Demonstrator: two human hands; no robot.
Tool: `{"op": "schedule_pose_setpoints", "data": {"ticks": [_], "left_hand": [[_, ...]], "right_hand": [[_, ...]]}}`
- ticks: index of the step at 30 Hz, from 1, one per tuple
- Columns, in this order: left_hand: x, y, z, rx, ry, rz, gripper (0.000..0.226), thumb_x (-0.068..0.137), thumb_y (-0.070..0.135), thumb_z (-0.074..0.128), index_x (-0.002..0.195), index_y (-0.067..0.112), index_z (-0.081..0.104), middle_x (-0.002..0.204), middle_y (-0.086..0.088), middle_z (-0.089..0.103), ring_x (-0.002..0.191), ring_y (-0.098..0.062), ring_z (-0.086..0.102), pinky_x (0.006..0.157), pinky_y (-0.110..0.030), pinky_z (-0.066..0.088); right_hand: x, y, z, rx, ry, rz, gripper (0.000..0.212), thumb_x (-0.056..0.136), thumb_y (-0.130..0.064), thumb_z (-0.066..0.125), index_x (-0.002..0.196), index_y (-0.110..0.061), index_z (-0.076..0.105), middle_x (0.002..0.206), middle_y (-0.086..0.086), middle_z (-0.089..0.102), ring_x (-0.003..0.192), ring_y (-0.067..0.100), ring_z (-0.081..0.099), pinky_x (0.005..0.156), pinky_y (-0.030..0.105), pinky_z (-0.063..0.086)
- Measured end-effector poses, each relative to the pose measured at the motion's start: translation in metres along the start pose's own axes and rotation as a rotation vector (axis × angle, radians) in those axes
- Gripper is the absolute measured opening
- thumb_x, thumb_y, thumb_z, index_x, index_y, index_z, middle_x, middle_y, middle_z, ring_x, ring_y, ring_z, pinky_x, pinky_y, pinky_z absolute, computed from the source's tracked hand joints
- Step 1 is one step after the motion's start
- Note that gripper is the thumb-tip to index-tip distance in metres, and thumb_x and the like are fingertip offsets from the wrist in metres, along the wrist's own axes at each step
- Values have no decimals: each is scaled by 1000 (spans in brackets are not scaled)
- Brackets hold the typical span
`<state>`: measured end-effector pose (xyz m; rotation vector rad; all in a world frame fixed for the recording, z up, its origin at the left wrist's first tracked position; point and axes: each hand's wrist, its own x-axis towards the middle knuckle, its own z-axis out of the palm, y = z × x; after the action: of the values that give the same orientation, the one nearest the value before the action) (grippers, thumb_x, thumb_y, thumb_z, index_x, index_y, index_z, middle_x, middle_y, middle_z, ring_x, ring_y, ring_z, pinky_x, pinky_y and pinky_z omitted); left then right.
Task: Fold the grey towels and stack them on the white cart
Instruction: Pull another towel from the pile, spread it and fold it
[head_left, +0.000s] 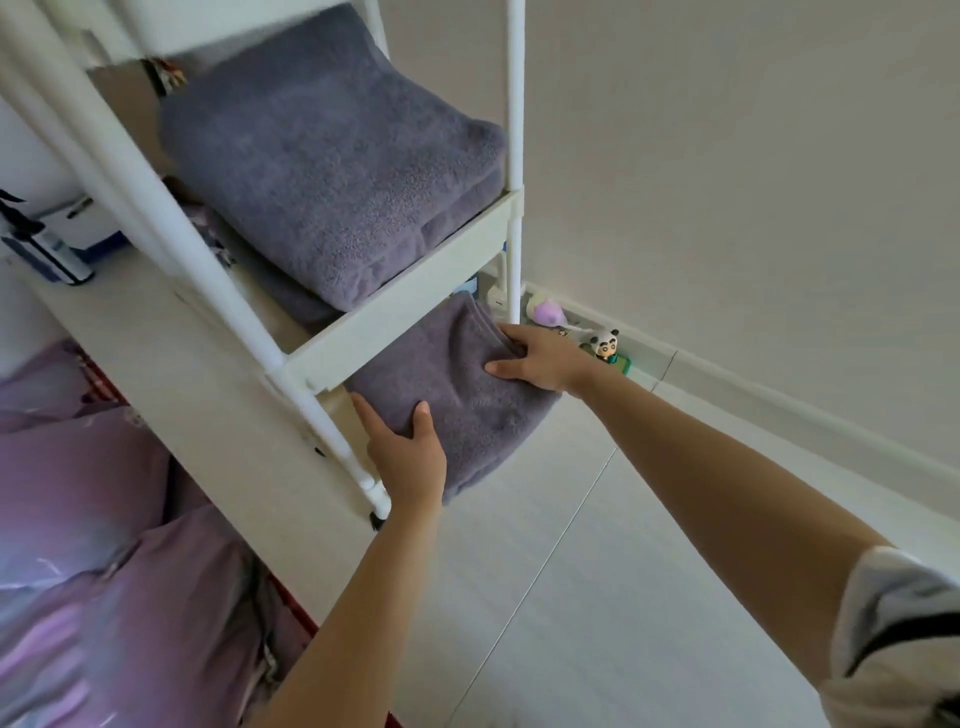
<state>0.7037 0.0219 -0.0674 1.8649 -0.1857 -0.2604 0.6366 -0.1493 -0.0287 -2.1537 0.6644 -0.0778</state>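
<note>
Pale tiled floor (545, 597) and a cream wall (753, 182) fill the room around me; purple bedding (78, 545) lies at my left. The white cart (415, 291) carries a folded grey towel (332, 171) on its upper shelf. At the lower shelf's front edge, my left hand (405, 452) and right hand (540, 361) both grip a second folded towel (467, 400). I see no readable writing.

White cart (415, 291) with round posts standing on pale tiled floor (545, 597), folded grey towel stack (332, 171) filling its upper tray, another folded grey towel (457, 395) half onto the tier below, overhanging the front edge
</note>
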Motion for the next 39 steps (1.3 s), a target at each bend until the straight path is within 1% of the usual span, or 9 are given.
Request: {"op": "schedule_pose_setpoints", "data": {"ticks": [4, 8, 12, 19, 24, 27, 29, 34, 39], "left_hand": [[13, 3, 7, 18, 90, -7, 77, 94, 21, 56, 152, 12, 5, 153, -15, 26, 135, -31, 36, 104, -28, 32], [34, 7, 14, 37, 122, -34, 79, 94, 26, 55, 151, 16, 3, 148, -19, 34, 130, -35, 42, 105, -37, 37], [48, 2, 24, 71, 132, -185, 75, 96, 28, 50, 151, 22, -1, 145, -24, 35, 126, -40, 44, 103, -42, 37], [55, -7, 24, 113, 182, -171, 68, 99, 24, 47, 152, 22, 4, 149, -20, 30, 129, -34, 42, 103, -34, 35], [62, -21, 20, 534, 150, -28, 58, 100, 21, 39, 151, 17, 13, 157, -20, -1, 144, -33, 8, 117, -41, 10], [65, -27, 22, 686, 46, 114, 61, 99, 37, 30, 149, 4, 17, 158, -18, 0, 145, -31, 2, 117, -48, 7], [64, -28, 23, 750, -24, 102, 70, 98, 45, 29, 149, 0, 10, 157, -21, -2, 146, -31, -2, 117, -48, 3], [64, -26, 21, 803, -90, 39, 72, 98, 41, 34, 150, 1, 3, 155, -26, -8, 144, -35, -7, 117, -48, 1], [45, -14, 14, 738, -80, 169, 65, 97, 35, 42, 149, 4, 19, 156, -25, 2, 145, -34, 0, 116, -49, -1]], "right_hand": [[31, -8, 5, -55, -14, -54, 60, 87, -29, 63, 142, -19, 40, 136, 4, 52, 124, 23, 48, 103, 28, 33], [59, -14, 7, -34, 21, -65, 52, 87, -24, 63, 134, -10, 47, 131, 9, 56, 119, 25, 50, 100, 29, 35], [83, -4, 22, -102, 6, -50, 50, 85, -25, 63, 129, -5, 48, 118, 12, 61, 110, 30, 53, 93, 34, 41], [96, 5, 34, -68, 97, -99, 52, 86, -22, 63, 133, -7, 46, 126, 12, 59, 117, 29, 52, 98, 33, 38], [92, 22, 56, -231, 155, -123, 62, 89, -21, 59, 145, -28, 33, 146, 8, 42, 131, 29, 39, 106, 34, 34], [84, 28, 70, -404, 365, -271, 37, 91, -28, 51, 127, -24, 59, 136, 11, 53, 122, 34, 49, 99, 44, 43], [79, 36, 75, -427, 440, -298, 42, 90, -39, 39, 112, -21, 70, 122, 10, 64, 109, 34, 58, 91, 45, 49], [65, 39, 77, -467, 262, -145, 78, 82, -62, 3, 139, -29, 44, 149, 2, 36, 138, 25, 25, 114, 38, 19], [34, 33, 76, -391, 307, -131, 68, 89, -58, 17, 141, -22, 43, 152, 3, 32, 138, 26, 23, 114, 40, 18]]}}
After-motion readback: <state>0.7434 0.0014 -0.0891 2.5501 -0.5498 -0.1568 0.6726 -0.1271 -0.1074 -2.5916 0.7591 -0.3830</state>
